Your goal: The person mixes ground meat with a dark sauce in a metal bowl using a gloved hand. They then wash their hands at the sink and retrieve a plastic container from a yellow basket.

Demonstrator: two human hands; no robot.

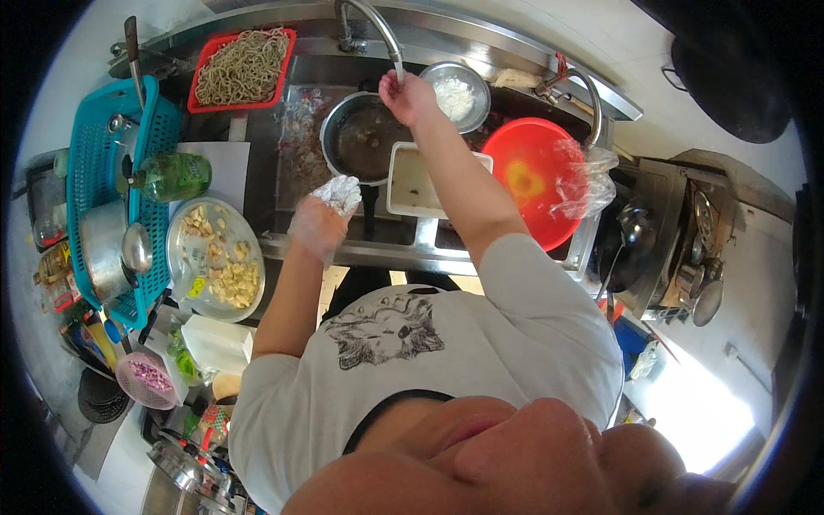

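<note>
My left hand (317,228), in a clear plastic glove, grips a crumpled silvery foil wad (339,193) above the sink's near edge. Bare, my right hand (410,100) is at the spout of the curved metal tap (384,32), where a thin stream of water seems to fall on it. How far its fingers are spread is unclear. Below my hands, a metal pot (354,145) holds murky brown liquid. A white rectangular tub (407,210) of cloudy liquid lies partly behind my right forearm. Beside that wrist rests a metal bowl (483,106) containing white powder.
A red basin (508,145) with a clear plastic bag (582,183) stands at right. At left are a red tray (193,106) of greyish noodle-like strands, a teal basket (151,103), a green bottle (175,176) and a bowl (248,309) of peeled garlic cloves.
</note>
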